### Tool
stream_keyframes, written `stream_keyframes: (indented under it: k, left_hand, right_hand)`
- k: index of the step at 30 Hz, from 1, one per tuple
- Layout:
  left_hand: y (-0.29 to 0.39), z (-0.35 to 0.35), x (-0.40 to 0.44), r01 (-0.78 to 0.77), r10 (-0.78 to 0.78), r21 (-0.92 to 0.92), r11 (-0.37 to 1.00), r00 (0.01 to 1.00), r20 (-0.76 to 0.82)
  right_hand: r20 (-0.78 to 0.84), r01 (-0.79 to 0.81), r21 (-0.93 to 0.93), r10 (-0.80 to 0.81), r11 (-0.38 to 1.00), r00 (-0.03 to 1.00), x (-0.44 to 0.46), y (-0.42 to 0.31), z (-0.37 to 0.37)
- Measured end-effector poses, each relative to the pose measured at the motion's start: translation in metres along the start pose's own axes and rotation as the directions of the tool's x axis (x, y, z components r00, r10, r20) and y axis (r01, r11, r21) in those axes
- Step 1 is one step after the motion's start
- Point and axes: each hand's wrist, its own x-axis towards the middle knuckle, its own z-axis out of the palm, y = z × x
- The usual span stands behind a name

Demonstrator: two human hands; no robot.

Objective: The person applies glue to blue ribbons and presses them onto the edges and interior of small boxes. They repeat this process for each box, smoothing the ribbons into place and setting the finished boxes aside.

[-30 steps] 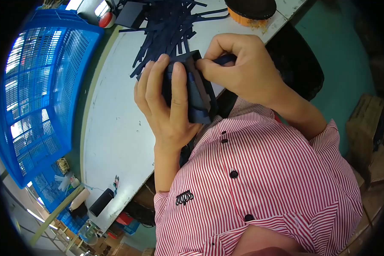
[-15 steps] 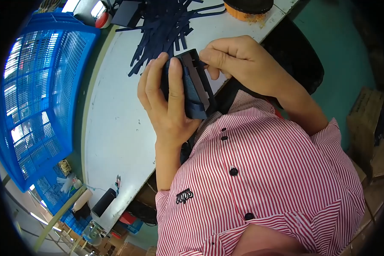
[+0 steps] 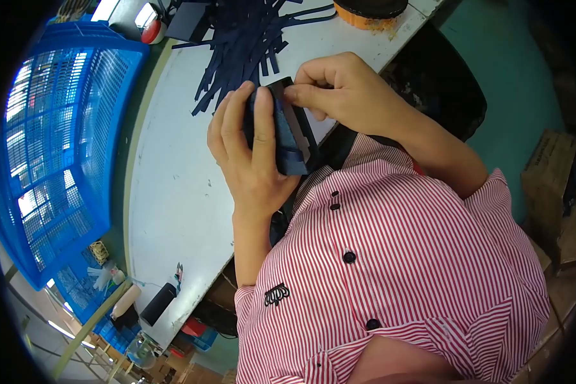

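My left hand (image 3: 248,150) is wrapped around a small dark navy box (image 3: 292,131), with its fingers over the box's left side and the thumb low behind it. A grey-brown inner face shows along the box, beside a black edge. At the box's upper end my right hand (image 3: 339,89) pinches the edge between thumb and curled fingers. Its fingertips are partly hidden, so a small piece between them could not be made out. Just beyond the hands, a pile of dark navy strips (image 3: 237,48) lies on the white table (image 3: 173,166).
A large blue plastic basket (image 3: 64,147) stands along the table's left side. An orange round tub (image 3: 371,16) with a dark top sits at the far right edge. Small snips (image 3: 179,274) and a black cylinder (image 3: 158,304) lie near the lower-left corner. Cardboard boxes (image 3: 550,169) are at right.
My right hand has moved left and closer in, its thumb now over the box's upper edge. The left hand keeps its hold, and the box has shifted slightly.
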Motion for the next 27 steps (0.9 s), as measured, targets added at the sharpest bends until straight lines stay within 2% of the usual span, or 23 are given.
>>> stream_keyframes:
  k: [2, 5, 6, 8, 10, 13, 16, 19, 20, 22, 25, 27]
  left_hand:
    - [0.0, -0.002, -0.002, 0.059, -0.059, -0.085, 0.995, 0.998, -0.005]
    - [-0.004, -0.006, -0.002, 0.07, -0.069, -0.05, 0.996, 0.997, 0.023]
    - [-0.005, -0.007, -0.001, 0.076, -0.075, -0.072, 0.995, 0.997, 0.012]
    - [-0.006, -0.008, 0.0, 0.089, -0.09, -0.118, 0.989, 0.996, -0.009]
    - [-0.005, -0.009, 0.002, 0.093, -0.096, -0.165, 0.982, 0.995, -0.008]
    - [-0.004, -0.006, 0.006, 0.081, -0.084, -0.207, 0.975, 0.996, -0.007]
    - [-0.002, -0.003, 0.009, 0.061, -0.062, -0.206, 0.977, 0.998, -0.001]
    - [-0.004, -0.004, 0.01, 0.102, -0.098, -0.16, 0.982, 0.995, 0.034]
    - [-0.006, -0.004, 0.01, 0.128, -0.122, -0.14, 0.982, 0.991, 0.05]
    - [-0.011, -0.002, 0.007, 0.151, -0.146, -0.125, 0.981, 0.988, 0.049]
    - [-0.014, 0.001, 0.005, 0.195, -0.188, -0.13, 0.972, 0.98, 0.067]
    - [-0.012, 0.005, 0.008, 0.213, -0.202, -0.144, 0.966, 0.976, 0.087]
  right_hand:
    - [0.084, -0.048, 0.212, 0.031, 0.976, 0.996, -0.004, 0.005, -0.005]
    - [-0.003, 0.033, 0.228, -0.034, 0.973, 0.999, -0.014, -0.001, -0.018]
    - [-0.004, 0.075, 0.182, -0.075, 0.98, 0.997, -0.019, -0.001, -0.025]
    - [-0.03, 0.225, -0.076, -0.227, 0.971, 0.973, -0.028, -0.013, -0.035]
    - [0.014, 0.378, -0.293, -0.392, 0.878, 0.92, -0.032, -0.016, -0.042]
    - [0.218, 0.522, -0.661, -0.527, 0.539, 0.821, -0.035, -0.022, -0.04]
    - [0.229, 0.518, -0.725, -0.55, 0.454, 0.803, -0.033, -0.011, -0.026]
    - [0.25, 0.554, -0.687, -0.563, 0.47, 0.787, -0.036, -0.007, -0.027]
    - [0.248, 0.588, -0.611, -0.577, 0.53, 0.778, -0.039, -0.009, -0.03]
    - [0.239, 0.639, -0.443, -0.604, 0.629, 0.761, -0.047, -0.017, -0.044]
    - [0.215, 0.498, 0.016, -0.49, 0.867, 0.845, -0.061, -0.04, -0.068]
    - [0.223, 0.44, 0.158, -0.466, 0.884, 0.856, -0.068, -0.046, -0.081]
